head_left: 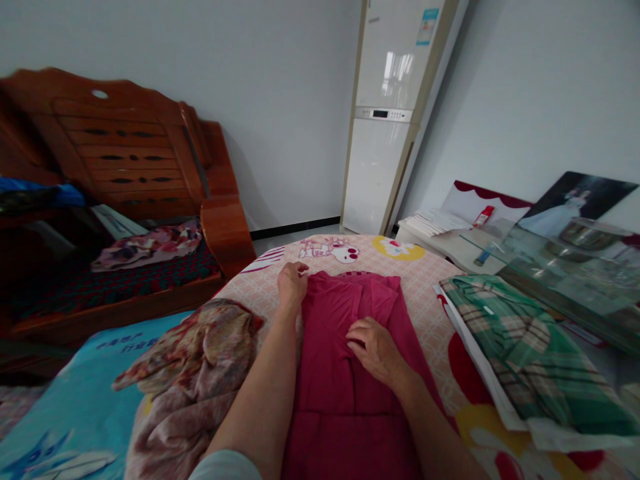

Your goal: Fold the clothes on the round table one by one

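A magenta long-sleeved top [327,333] lies partly folded and fairly flat in front of me, its near end running out of the bottom of the view. My left hand [293,285] is at its far left corner, fingers loosely bent and slightly apart, with no fabric visibly gripped. Over the right half, my right hand [377,352] rests on or just above a folded layer. Its fingers are curved, the thumb is apart, and nothing shows in its grasp. Whether the fingertips press on the cloth is hard to see.
Left of the top lies a crumpled patterned cloth [200,373]. A folded green plaid garment [520,347] lies on the right. Beneath is a patterned pink cover [280,293]. A wooden bench [125,153], white cabinet-like appliance [377,167] and glass shelf [565,267] stand around.
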The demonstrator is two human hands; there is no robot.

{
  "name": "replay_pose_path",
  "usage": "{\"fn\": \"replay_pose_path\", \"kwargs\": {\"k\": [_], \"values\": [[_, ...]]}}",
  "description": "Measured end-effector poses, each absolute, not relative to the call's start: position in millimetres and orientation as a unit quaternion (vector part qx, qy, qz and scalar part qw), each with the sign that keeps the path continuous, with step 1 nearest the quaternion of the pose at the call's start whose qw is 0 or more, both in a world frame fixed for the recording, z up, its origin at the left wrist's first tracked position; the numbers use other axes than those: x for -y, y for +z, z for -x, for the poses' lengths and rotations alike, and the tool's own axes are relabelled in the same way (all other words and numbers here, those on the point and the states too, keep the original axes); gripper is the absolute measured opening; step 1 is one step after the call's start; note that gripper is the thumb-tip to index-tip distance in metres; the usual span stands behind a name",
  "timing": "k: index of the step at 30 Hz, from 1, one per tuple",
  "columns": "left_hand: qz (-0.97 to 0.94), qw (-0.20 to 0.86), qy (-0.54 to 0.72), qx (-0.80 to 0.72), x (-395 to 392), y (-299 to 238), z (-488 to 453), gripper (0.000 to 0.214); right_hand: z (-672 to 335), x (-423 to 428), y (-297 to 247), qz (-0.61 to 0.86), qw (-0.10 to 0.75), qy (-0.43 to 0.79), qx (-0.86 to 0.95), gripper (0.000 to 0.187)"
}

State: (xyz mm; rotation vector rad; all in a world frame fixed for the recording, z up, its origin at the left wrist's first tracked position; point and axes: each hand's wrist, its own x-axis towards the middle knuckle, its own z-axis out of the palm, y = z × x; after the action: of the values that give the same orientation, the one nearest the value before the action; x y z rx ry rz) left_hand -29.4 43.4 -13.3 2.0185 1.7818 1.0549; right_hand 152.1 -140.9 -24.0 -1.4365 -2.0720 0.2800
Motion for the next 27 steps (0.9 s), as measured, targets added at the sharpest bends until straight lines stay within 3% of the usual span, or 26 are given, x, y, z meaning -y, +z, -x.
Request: {"fn": "replay_pose_path", "kwargs": {"k": [9, 18, 23, 27], "values": [[-0.784, 0.141, 0.272, -0.541, -38.5, -20.9, 8.4, 0.019, -151.4, 141.3, -20.4, 0.543, 0.295, 0.109, 0.779, 0.013], [-0.727, 0.136, 0.309, -0.598, -45.1, -28.3, 7.8, 0.019, -150.0, 140.6, -19.0, 0.55, 0.276, 0.101, 0.782, 0.011], [-0.749, 0.152, 0.393, -0.511, -39.8, -16.3, -3.8, 0.022, -149.8, 140.7, -18.3, 0.556, 0.268, 0.102, 0.78, 0.01], [-0.812, 0.153, 0.311, -0.47, -28.9, -11.4, -19.0, 0.022, -149.9, 141.3, -18.5, 0.558, 0.263, 0.103, 0.78, 0.01]]}}
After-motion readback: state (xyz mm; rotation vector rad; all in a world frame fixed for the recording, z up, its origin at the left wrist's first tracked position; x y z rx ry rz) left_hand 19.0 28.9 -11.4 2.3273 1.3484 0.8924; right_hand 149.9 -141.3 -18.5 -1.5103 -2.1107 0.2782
